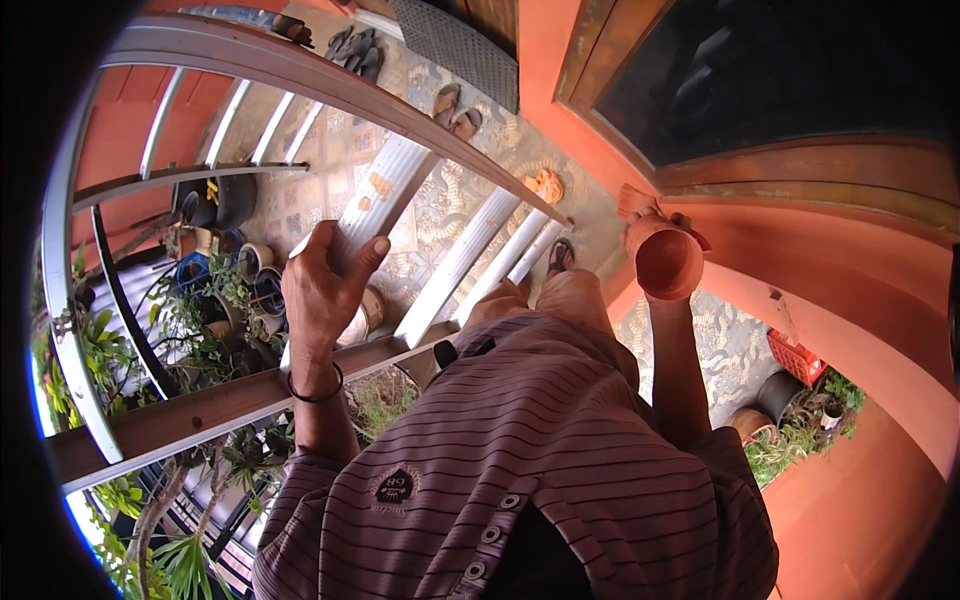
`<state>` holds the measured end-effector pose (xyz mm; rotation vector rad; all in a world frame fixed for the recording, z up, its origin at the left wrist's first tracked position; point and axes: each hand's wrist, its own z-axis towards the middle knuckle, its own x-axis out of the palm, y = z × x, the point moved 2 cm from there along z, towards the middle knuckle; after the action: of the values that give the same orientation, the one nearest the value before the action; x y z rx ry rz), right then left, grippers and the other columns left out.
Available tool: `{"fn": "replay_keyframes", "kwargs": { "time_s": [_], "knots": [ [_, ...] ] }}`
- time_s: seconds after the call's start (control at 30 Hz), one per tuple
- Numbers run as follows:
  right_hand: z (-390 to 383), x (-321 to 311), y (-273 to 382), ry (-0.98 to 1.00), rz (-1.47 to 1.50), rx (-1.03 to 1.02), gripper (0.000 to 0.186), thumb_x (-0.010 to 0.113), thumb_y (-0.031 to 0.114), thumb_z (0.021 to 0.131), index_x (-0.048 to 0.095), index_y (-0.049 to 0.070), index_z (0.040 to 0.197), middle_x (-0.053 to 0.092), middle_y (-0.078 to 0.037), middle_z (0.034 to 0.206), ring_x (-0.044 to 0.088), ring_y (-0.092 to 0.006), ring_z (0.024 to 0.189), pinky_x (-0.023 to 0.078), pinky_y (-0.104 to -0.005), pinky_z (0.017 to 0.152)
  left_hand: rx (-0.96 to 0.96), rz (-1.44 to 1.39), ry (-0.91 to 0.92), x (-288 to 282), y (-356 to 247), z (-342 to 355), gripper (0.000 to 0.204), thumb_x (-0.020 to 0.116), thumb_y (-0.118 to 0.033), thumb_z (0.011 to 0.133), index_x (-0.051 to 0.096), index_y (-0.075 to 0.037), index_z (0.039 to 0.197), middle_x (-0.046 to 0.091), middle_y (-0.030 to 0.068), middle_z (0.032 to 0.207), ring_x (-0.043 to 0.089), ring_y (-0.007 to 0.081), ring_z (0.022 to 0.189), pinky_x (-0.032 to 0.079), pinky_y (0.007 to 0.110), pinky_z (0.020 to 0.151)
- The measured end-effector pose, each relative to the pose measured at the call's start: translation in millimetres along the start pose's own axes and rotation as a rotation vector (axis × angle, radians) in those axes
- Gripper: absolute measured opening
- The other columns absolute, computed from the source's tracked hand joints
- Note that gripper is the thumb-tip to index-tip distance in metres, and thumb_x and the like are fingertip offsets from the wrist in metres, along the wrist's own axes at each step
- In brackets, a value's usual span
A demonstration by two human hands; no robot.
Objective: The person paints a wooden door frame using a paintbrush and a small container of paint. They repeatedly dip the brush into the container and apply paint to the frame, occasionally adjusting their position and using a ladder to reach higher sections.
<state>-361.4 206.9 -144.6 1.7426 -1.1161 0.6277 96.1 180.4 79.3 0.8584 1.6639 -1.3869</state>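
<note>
My left hand (328,290) is closed around a pale ribbed step (389,183) of an aluminium ladder, thumb on top. A yellowish stain marks that step. My right hand (664,235) holds a terracotta-coloured cup or small pot (668,266) beside the salmon wall. Its fingers wrap behind the pot, partly hidden. A reddish, fan-shaped thing (635,200) sticks up just beyond that hand; I cannot make out what it is.
Below the ladder rail (230,58) lie a tiled floor (380,240), sandals (450,110) and a grey mat (450,45). Potted plants (255,265) crowd the left. A dark window (760,75) is at upper right. A red crate (795,352) and plants stand below right.
</note>
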Motion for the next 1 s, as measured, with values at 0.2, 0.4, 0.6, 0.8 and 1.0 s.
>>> {"fn": "replay_keyframes", "kwargs": {
  "time_s": [0.2, 0.4, 0.6, 0.8, 1.0],
  "knots": [
    [6.2, -8.3, 14.2, 0.062, 0.054, 0.108, 0.031, 0.060, 0.048, 0.110, 0.075, 0.026, 0.125, 0.071, -0.013, 0.140, 0.067, -0.0355, 0.130, 0.057, -0.0588, 0.104, -0.022, -0.023, 0.042, 1.5, -13.2, -4.4, 0.057, 0.085, -0.053, 0.090, 0.071, 0.002, 0.100, 0.068, 0.0172, 0.070, 0.068, 0.0270, 0.061, 0.052, 0.042, 0.061],
    [11.3, -0.9, 26.5, 0.016, -0.070, 0.062, 0.028, 0.053, 0.045, 0.112, 0.063, 0.021, 0.125, 0.075, -0.009, 0.128, 0.072, -0.0300, 0.122, 0.058, -0.0595, 0.104, -0.048, -0.083, 0.061, -0.1, -31.4, -13.2, 0.061, 0.087, -0.054, 0.087, 0.075, 0.002, 0.106, 0.069, 0.0135, 0.071, 0.067, 0.0231, 0.063, 0.052, 0.039, 0.062],
    [4.6, -2.5, 31.5, 0.021, -0.075, 0.058, 0.030, 0.049, 0.043, 0.115, 0.061, 0.018, 0.126, 0.075, -0.012, 0.129, 0.064, -0.0419, 0.137, 0.059, -0.0591, 0.103, -0.042, 0.025, 0.017, -2.1, -31.0, -16.4, 0.064, 0.085, -0.060, 0.087, 0.075, -0.001, 0.108, 0.070, 0.0139, 0.071, 0.071, 0.0279, 0.065, 0.054, 0.042, 0.063],
    [-2.9, -2.4, 34.2, 0.134, -0.129, 0.035, 0.030, 0.049, 0.042, 0.115, 0.058, 0.014, 0.122, 0.073, -0.011, 0.124, 0.072, -0.0285, 0.118, 0.062, -0.0461, 0.099, -0.064, 0.051, 0.005, -2.6, -25.4, -11.6, 0.062, 0.085, -0.060, 0.087, 0.075, -0.001, 0.104, 0.069, 0.0138, 0.069, 0.071, 0.0291, 0.063, 0.053, 0.043, 0.062],
    [-14.3, 12.9, 32.1, 0.009, -0.029, 0.065, 0.030, 0.051, 0.043, 0.114, 0.060, 0.015, 0.117, 0.075, -0.012, 0.118, 0.075, -0.0289, 0.099, 0.064, -0.0478, 0.088, -0.085, 0.068, 0.010, -2.0, -35.2, -13.3, 0.061, 0.085, -0.059, 0.087, 0.073, -0.001, 0.100, 0.065, 0.0138, 0.067, 0.063, 0.0269, 0.059, 0.048, 0.042, 0.060]
  ]
}}
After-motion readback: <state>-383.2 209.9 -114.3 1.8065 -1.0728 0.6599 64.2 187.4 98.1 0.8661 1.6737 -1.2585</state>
